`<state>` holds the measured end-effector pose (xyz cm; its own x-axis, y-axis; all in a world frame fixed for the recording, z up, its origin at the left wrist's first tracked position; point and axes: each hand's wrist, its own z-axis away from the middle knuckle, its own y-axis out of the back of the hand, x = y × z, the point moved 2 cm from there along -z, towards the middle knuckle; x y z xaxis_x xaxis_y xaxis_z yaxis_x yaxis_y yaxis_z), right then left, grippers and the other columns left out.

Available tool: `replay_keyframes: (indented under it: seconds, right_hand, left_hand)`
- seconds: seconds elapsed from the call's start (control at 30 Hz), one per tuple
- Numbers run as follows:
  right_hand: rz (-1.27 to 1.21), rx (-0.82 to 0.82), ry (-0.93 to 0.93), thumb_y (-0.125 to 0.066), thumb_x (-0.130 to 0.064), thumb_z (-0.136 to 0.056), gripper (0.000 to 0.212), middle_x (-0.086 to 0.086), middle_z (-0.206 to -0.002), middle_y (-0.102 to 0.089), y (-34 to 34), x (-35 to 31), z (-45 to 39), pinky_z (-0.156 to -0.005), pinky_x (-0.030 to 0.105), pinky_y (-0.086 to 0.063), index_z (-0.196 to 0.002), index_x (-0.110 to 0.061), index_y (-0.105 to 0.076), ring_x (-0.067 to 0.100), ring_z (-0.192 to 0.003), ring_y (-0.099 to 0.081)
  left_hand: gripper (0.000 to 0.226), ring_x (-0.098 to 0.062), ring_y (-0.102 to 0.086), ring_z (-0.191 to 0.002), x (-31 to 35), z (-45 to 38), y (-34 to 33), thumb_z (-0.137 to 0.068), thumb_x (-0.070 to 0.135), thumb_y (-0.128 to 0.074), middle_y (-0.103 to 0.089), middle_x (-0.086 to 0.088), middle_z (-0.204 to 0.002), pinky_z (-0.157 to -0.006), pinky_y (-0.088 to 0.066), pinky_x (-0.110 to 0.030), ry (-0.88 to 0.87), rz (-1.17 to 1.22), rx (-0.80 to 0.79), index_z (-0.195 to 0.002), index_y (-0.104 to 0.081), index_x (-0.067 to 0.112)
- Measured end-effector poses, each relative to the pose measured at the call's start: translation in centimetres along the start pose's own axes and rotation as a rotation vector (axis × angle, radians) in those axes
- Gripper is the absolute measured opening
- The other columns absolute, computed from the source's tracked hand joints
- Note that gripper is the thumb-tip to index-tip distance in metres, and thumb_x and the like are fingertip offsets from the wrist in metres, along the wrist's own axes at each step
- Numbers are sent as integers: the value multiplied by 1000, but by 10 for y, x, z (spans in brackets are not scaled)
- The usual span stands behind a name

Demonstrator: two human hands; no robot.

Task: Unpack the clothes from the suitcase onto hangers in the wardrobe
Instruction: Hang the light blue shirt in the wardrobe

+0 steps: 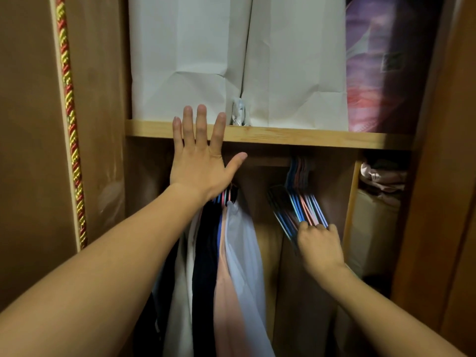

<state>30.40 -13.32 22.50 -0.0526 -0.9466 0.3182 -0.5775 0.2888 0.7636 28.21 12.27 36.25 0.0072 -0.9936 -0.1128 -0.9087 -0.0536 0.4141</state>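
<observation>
Wooden shelf (283,136) runs across the wardrobe (103,99) in front of me, and my left hand (199,161) is raised against its front edge, fingers straight and spread, thumb out to the right, holding nothing. Below that hand the hung clothes (226,266) crowd the left part of the rail: white, dark, pink and pale blue garments side by side, with coloured hanger tops showing just beside my wrist. To the right, apart from them, a bunch of empty hangers (300,204) in blue, pink and dark shades hangs tilted. My right hand (318,247) reaches into their lower ends with fingers curled round them. On the shelf stand two white paper bags (188,60) and, at the right, a purple patterned bundle (381,73). A side compartment at the right holds folded fabric (381,179). A red and yellow cord (69,119) runs down the left door
</observation>
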Motion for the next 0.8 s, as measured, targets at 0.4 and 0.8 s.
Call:
replay_keyframes:
  seconds: [0.4, 0.8]
  right_hand:
    - [-635, 346, -163, -55, -17, -95, 16, 20, -70, -68, 20, -22, 2, -61, 44, -48, -99, -7, -67, 42, -66, -64]
    - [-832, -18, -196, -44, -28, -104, 28, -1, -80, -68, -90, 22, 360, -69, 36, -42, -124, -23, -63, 19, -73, -62]
  left_hand:
    - [87, -44, 19, -151, 7, 4, 4, -98, 70, -18, 17, -23, -165, -122, 7, -60, 63, 2, -60, -159, 16, 18]
    - [17, -36, -61, -92, 234, 313, -48, -83, 26, -55, -61, -19, -102, -87, -53, -48, 754, 1262, -543, -98, -55, 19]
